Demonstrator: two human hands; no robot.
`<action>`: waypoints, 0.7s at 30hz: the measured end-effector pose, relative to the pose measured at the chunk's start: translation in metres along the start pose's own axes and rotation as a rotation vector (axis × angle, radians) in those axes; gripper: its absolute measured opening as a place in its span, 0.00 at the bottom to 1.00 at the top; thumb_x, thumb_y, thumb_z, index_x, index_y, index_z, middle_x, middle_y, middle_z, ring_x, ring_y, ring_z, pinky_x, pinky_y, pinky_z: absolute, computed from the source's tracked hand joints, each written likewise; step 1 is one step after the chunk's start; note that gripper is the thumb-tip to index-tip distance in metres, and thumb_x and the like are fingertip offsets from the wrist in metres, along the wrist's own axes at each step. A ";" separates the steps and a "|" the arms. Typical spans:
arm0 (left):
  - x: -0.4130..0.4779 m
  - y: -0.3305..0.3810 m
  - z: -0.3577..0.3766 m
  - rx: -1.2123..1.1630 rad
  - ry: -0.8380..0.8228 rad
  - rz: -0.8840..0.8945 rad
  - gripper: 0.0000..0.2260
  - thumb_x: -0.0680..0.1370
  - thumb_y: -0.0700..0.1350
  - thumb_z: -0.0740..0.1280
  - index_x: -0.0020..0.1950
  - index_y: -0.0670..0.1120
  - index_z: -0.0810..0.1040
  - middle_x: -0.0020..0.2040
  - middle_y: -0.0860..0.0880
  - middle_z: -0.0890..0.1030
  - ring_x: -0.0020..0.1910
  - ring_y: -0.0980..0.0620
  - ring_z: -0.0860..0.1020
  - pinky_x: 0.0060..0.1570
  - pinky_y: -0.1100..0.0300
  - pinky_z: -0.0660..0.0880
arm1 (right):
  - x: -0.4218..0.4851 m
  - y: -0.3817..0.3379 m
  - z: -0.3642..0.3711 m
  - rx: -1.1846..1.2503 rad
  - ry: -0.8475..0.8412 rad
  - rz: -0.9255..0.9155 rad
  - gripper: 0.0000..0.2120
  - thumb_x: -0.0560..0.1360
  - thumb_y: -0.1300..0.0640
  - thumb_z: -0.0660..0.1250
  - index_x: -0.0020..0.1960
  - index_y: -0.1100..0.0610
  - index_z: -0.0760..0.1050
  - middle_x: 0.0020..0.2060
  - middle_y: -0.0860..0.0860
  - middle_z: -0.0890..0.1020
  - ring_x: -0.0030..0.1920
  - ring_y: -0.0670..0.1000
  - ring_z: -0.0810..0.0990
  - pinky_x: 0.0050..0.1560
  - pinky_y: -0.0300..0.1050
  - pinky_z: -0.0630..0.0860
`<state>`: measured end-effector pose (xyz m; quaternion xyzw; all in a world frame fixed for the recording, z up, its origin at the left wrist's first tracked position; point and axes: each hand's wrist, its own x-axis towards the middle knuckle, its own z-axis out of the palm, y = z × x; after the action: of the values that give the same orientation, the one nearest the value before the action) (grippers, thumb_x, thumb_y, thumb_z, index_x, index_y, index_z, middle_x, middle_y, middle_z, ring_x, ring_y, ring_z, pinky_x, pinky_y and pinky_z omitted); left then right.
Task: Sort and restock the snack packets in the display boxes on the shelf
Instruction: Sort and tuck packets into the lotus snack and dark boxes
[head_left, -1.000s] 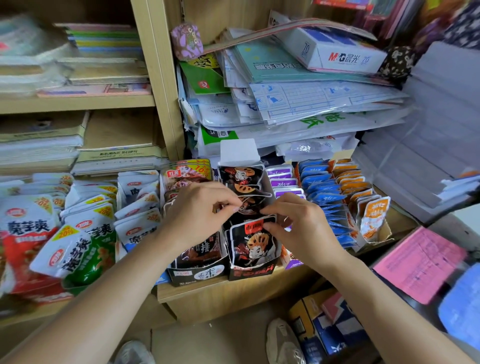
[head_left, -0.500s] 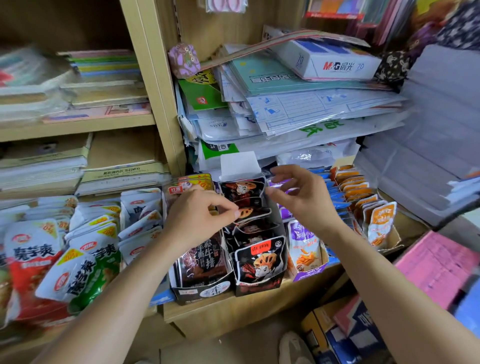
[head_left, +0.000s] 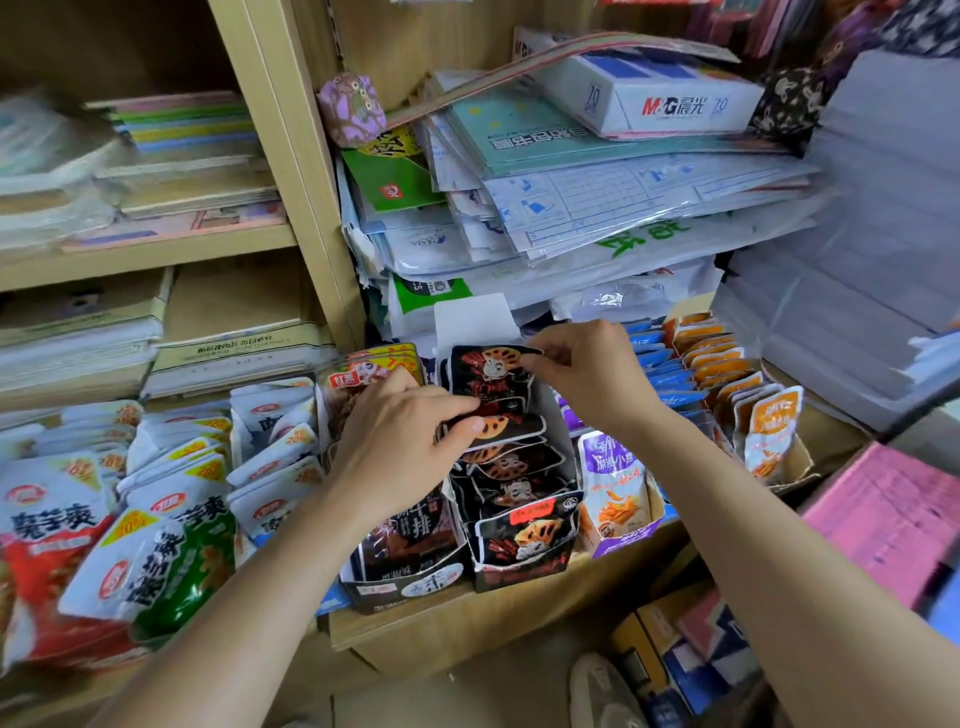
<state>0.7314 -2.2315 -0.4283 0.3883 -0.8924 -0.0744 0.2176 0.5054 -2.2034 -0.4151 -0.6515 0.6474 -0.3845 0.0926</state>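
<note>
Packets in black display box (head_left: 519, 564), at front edge of shelf (head_left: 457, 623), stand in a row front to back. Most are upright; a few mid-row ones lean. Rear packet (head_left: 485, 366) sits at the back of the box, raised above the rest. R hand (head_left: 592, 379) now pinches its top-right corner w/ thumb + forefinger. A sec ago that hand was on the front packet of the same box. Half a sec ago it hung open at the back, by the purple packets (head_left: 613, 483). So it went front to back & took hold.

L hand (head_left: 395, 447) has barely shifted: it pinches the top edge of a mid-row packet (head_left: 506, 426), prob. steadying the row.

Judgement: this box is being straightened, w/ the rear packet about to be seated or pulled. Box looks near full, so little is left to do here.

Dark box (head_left: 410, 545) is just left, partly under L wrist. Blue packets (head_left: 657, 374) & orange packets (head_left: 769, 421) beyond the purple look tidy. White packets (head_left: 270, 457) further left lie looser & prob. need sorting later. Stationery pile (head_left: 597, 208) sits above.
</note>
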 end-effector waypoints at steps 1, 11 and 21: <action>-0.001 0.000 0.000 -0.019 -0.018 0.004 0.17 0.80 0.59 0.61 0.64 0.57 0.82 0.54 0.60 0.84 0.48 0.53 0.68 0.48 0.54 0.68 | -0.002 0.000 -0.001 0.027 0.012 -0.005 0.03 0.77 0.61 0.73 0.46 0.59 0.86 0.21 0.38 0.71 0.26 0.39 0.72 0.31 0.32 0.64; -0.004 0.006 0.004 -0.187 0.040 0.058 0.07 0.78 0.51 0.70 0.53 0.55 0.87 0.37 0.58 0.81 0.43 0.52 0.67 0.43 0.53 0.68 | -0.006 -0.012 -0.013 0.201 0.097 -0.042 0.05 0.75 0.63 0.75 0.50 0.57 0.87 0.33 0.43 0.83 0.32 0.44 0.81 0.39 0.44 0.81; -0.009 0.011 0.005 -0.280 0.207 0.132 0.06 0.75 0.47 0.73 0.50 0.50 0.88 0.40 0.57 0.84 0.42 0.48 0.68 0.41 0.56 0.67 | -0.006 -0.007 0.001 0.001 -0.118 -0.148 0.07 0.73 0.66 0.75 0.49 0.59 0.87 0.43 0.52 0.88 0.43 0.46 0.85 0.52 0.41 0.80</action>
<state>0.7274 -2.2180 -0.4326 0.3004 -0.8697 -0.1429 0.3648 0.5125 -2.1969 -0.4137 -0.7189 0.5908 -0.3515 0.1025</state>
